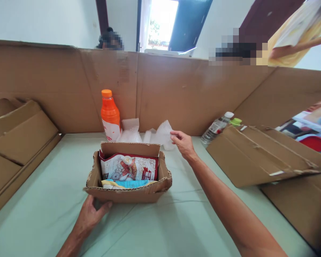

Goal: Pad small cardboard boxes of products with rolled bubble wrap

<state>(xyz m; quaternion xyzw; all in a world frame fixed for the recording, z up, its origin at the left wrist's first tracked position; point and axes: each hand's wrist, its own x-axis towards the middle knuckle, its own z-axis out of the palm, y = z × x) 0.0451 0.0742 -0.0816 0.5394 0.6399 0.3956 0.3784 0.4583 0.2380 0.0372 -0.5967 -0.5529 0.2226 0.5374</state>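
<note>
An open cardboard box [128,195] stands upright on the pale green tabletop. Inside it are a red-and-white printed food packet [128,167] and a blue-and-yellow packet [131,184]. My left hand [92,214] grips the box low at its near left corner; the thumb lies along the front, and some fingers are hidden. Beyond the box, my right hand [184,144] pinches the edge of a clear bubble-wrap piece [164,134] between thumb and fingers. More crumpled clear wrap [131,131] lies to the left, beside an orange-capped juice bottle [110,116].
A tall cardboard wall [176,92] closes off the far side. Folded cardboard [21,139] stands at left. At right, a clear water bottle [216,127] leans by a green cap [235,121], and cardboard flaps [262,153] spread out. People are visible behind the wall.
</note>
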